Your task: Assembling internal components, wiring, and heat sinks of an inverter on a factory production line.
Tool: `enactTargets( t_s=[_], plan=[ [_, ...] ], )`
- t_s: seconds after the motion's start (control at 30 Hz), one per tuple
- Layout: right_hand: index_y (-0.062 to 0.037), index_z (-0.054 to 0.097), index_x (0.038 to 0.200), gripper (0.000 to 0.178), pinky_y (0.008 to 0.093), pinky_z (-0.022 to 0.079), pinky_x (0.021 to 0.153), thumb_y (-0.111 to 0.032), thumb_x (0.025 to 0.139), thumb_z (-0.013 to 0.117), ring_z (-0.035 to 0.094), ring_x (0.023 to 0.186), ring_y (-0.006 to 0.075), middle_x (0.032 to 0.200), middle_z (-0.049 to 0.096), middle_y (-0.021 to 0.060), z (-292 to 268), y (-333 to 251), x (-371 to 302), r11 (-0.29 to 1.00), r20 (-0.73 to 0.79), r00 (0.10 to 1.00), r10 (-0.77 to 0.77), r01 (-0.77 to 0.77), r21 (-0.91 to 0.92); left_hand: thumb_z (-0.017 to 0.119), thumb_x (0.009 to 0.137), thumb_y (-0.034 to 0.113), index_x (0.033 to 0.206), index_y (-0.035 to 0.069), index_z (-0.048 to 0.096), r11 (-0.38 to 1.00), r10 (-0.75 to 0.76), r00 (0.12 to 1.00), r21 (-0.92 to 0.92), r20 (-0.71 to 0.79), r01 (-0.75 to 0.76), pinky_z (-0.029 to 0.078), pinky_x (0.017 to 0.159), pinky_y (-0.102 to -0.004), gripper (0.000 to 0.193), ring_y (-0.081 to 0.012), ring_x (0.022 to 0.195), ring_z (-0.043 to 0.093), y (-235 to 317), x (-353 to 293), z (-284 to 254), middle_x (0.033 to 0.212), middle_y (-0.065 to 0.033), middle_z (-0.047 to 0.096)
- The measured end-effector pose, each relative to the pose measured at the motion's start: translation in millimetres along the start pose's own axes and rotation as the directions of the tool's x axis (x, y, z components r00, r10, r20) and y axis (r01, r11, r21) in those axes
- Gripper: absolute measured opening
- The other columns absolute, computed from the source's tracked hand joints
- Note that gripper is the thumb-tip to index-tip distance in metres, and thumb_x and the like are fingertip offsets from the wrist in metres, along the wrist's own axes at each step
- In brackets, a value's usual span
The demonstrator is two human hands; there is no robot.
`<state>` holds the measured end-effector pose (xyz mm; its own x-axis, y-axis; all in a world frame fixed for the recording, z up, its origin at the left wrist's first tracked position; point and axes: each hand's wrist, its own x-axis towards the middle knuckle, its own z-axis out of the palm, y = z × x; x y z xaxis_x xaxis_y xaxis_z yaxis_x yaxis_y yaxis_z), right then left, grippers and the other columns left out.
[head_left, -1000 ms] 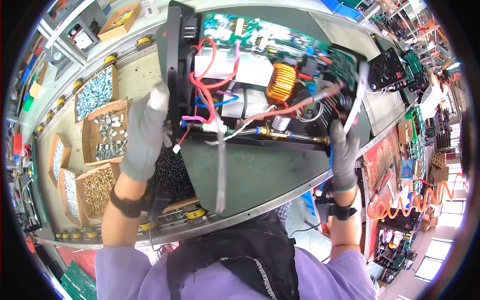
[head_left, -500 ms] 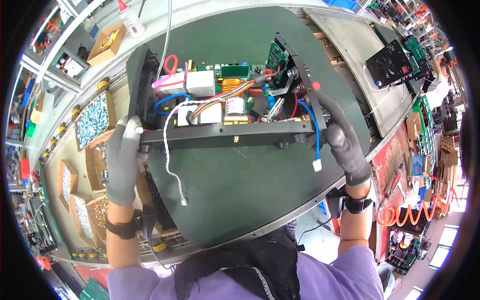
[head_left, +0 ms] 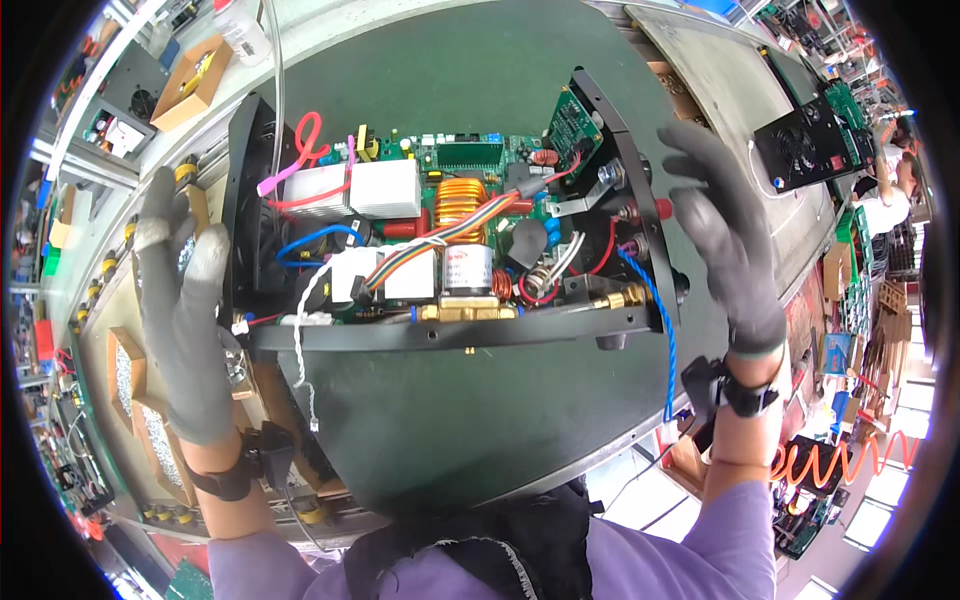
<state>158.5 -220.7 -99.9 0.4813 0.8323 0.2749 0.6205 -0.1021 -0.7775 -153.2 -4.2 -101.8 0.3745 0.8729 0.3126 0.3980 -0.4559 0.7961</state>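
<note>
An open black metal chassis [head_left: 450,338] rests on the dark green work mat in front of me. Inside it are a green circuit board [head_left: 470,157], white finned heat sinks [head_left: 385,190], a copper-wound coil [head_left: 461,208] and a silver cylindrical valve [head_left: 467,268]. A rainbow ribbon cable crosses the middle. A white twisted cable [head_left: 300,350] and a blue twisted cable [head_left: 660,320] hang over the front edge. My left hand [head_left: 185,300], in a grey glove, is open beside the chassis's left end. Off the right end, my gloved right hand [head_left: 728,240] is open too, fingers spread, holding nothing.
Left of the mat, cardboard bins [head_left: 160,450] hold small metal parts. A carton [head_left: 192,85] and a white bottle [head_left: 242,32] stand at the back left. Another black unit with a fan [head_left: 800,140] sits at the far right. An orange coiled hose [head_left: 840,460] hangs at right.
Both hands have let go of the chassis and moved outward, their fingers spreading. The chassis has come slightly nearer and now shows more of its inside from above.
</note>
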Motion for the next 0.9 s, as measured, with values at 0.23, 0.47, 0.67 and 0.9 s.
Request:
enactTargets(
  t_s=[0.23, 0.47, 0.67, 0.9],
  plan=[
    [0.0001, 0.054, 0.129, 0.063, 0.0302, 0.043, 0.093, -0.045, 0.087, 0.065, 0.058, 0.104, 0.0185, 0.114, 0.062, 0.0111, 28.4, 22.7, 85.0, 0.934, 0.215, 0.948, 0.235, -0.281, 0.219, 0.067, 0.082, 0.026, 0.143, -0.007, 0.038, 0.908, -0.241, 0.923, -0.266, 0.3, 0.324, 0.04, 0.103, -0.0304, 0.076, -0.018, 0.115, 0.053, 4.5, 10.9, 7.3, 0.13, -0.0142, 0.054],
    [0.0007, 0.062, 0.109, 0.036, 0.0265, 0.042, 0.083, -0.026, 0.086, 0.061, 0.052, 0.09, 0.0112, 0.102, 0.057, 0.003, 51.1, 28.3, 82.9, 0.801, 0.292, 0.946, 0.144, -0.284, 0.528, 0.062, 0.083, 0.013, 0.141, -0.005, 0.042, 0.893, -0.325, 0.866, -0.178, 0.38, 0.413, 0.042, 0.1, -0.0295, 0.064, -0.015, 0.109, 0.055, 8.6, 4.9, -4.5, 0.123, -0.0092, 0.058],
    [-0.002, 0.057, 0.105, 0.029, 0.0234, 0.042, 0.065, -0.011, 0.078, 0.063, 0.049, 0.074, 0.0071, 0.09, 0.054, 0.0014, 32.0, -16.6, 57.4, 0.764, 0.234, 0.967, 0.104, -0.228, 0.603, 0.062, 0.083, 0.01, 0.144, -0.005, 0.039, 0.975, -0.136, 0.96, -0.137, 0.243, 0.173, 0.04, 0.101, -0.0302, 0.067, -0.017, 0.112, 0.053, -7.5, -32.0, -17.6, 0.13, -0.0118, 0.055],
    [-0.001, 0.049, 0.11, 0.053, 0.036, 0.036, 0.1, -0.027, 0.068, 0.071, 0.049, 0.11, 0.0232, 0.109, 0.051, 0.0111, 24.8, -40.1, 23.4, 0.852, 0.166, 0.986, -0.017, -0.073, 0.518, 0.065, 0.083, 0.009, 0.148, -0.007, 0.028, 0.97, -0.142, 0.989, -0.195, 0.048, 0.148, 0.04, 0.102, -0.0321, 0.076, -0.0179, 0.117, 0.052, -30.5, -80.0, -28.4, 0.137, -0.0145, 0.049]
  ],
)
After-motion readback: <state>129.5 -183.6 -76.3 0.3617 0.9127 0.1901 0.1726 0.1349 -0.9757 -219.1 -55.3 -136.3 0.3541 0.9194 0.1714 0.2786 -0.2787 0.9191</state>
